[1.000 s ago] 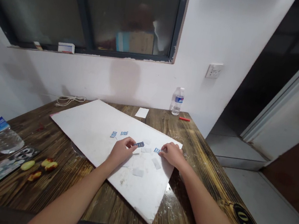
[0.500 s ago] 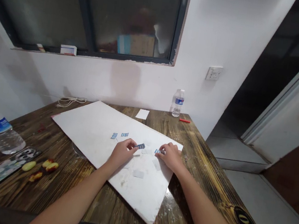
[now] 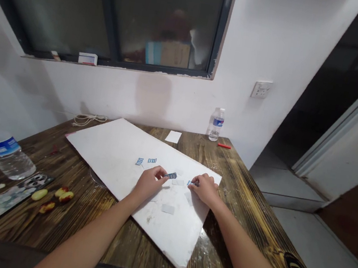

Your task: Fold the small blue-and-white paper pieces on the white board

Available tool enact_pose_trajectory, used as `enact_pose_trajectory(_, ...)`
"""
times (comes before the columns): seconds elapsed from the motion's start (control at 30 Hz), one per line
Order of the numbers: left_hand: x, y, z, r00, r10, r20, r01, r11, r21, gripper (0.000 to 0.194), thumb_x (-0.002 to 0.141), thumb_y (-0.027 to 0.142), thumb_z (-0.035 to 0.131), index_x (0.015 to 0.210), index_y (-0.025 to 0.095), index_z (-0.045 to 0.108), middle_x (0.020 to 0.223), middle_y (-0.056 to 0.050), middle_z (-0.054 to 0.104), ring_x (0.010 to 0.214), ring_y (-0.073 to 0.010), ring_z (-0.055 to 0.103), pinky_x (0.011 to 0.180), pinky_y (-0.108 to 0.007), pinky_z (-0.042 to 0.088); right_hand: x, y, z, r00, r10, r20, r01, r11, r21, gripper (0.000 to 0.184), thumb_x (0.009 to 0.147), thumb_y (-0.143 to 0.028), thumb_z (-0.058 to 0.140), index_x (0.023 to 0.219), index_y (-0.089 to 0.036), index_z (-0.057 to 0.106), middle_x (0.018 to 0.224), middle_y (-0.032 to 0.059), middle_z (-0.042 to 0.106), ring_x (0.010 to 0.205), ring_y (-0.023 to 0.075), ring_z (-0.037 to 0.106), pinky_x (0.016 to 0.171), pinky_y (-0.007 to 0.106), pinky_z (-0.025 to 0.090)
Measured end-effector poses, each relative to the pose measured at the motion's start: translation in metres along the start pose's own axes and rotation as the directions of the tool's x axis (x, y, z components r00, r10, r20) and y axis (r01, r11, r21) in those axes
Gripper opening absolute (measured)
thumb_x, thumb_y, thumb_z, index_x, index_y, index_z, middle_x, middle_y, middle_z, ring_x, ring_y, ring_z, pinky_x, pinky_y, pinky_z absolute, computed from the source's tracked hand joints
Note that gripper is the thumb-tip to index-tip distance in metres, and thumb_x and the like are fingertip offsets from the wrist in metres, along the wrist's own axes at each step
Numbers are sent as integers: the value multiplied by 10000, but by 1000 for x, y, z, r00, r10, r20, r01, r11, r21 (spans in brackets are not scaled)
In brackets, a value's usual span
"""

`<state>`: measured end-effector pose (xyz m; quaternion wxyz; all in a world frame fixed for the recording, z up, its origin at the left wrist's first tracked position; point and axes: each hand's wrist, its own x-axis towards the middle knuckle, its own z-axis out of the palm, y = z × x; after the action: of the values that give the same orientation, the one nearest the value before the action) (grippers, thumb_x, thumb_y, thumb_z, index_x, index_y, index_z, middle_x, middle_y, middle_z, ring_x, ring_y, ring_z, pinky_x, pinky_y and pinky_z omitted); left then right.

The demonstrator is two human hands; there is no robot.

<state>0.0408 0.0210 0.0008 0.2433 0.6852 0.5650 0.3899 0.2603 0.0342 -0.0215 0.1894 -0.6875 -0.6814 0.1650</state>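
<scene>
My left hand [image 3: 151,182] is closed in a pinch on a small dark blue-grey printed piece [image 3: 172,175], held just above a large white board [image 3: 103,138]. To the right, my right hand [image 3: 204,189] pinches a small blue-and-white piece [image 3: 189,183], mostly covered by the fingers. Pale rectangular slips lie on the board between and below the hands, among them a greyish slip [image 3: 168,209]. Farther left on it rest two small blue-bordered pieces, a tilted one [image 3: 139,162] and a flatter one [image 3: 152,160].
The board lies slantwise on a dark wooden table [image 3: 227,232]. A large water bottle [image 3: 3,149], a patterned strip [image 3: 1,205] and several fruits [image 3: 65,196] are at left. Along the back are a cable [image 3: 88,119], white paper [image 3: 173,136], a small bottle [image 3: 216,126] and a red stick-like object [image 3: 224,146].
The whole view has shifted slightly, so things appear a little farther right. Both hands keep their pinches over the board; less of the right hand's piece shows now.
</scene>
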Motion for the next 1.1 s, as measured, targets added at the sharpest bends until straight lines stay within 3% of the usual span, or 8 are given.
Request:
enact_pose_trajectory(0.27,0,0,0,1000,-2,3,2,1000,0,104,728,304,607,737,204,635,726,-3,652,714,-166,594,620,-261,423,0,1,1,1000,-12,-12,12,999,47,156,745,-314,698,878,-237,672,1047,40,621,1051,245,484,779,316,289)
enact_pose_trajectory(0.57,0,1,0,1000,4,9,-4,1000,15,103,737,306,600,741,206,626,744,-3,657,721,-167,592,642,-266,426,0,1,0,996,-65,-53,74,982,173,102,727,-209,671,785,-226,589,834,-24,664,923,201,522,757,296,263)
enact_pose_trajectory(0.73,1,-1,1,1000,12,24,-12,1000,28,116,735,319,597,745,207,623,752,-7,661,732,-171,600,657,-272,432,-1,2,-1,996,-75,-54,84,977,196,101,738,-194,658,805,-221,586,852,-27,662,896,184,539,771,299,272)
enact_pose_trajectory(0.87,1,0,0,999,25,27,-25,1000,18,126,733,328,595,741,205,621,757,-12,668,726,-174,602,654,-275,437,-1,3,-1,994,-90,-69,97,989,114,152,746,-286,690,874,-228,632,972,13,640,979,215,518,777,309,279)
enact_pose_trajectory(1.1,1,-1,1,1000,11,11,-11,1000,8,115,718,317,613,726,204,629,741,-8,666,725,-174,605,647,-271,443,1,7,1,997,-48,-58,48,999,7,218,726,-427,720,801,-227,678,1003,49,604,1017,254,488,805,347,290)
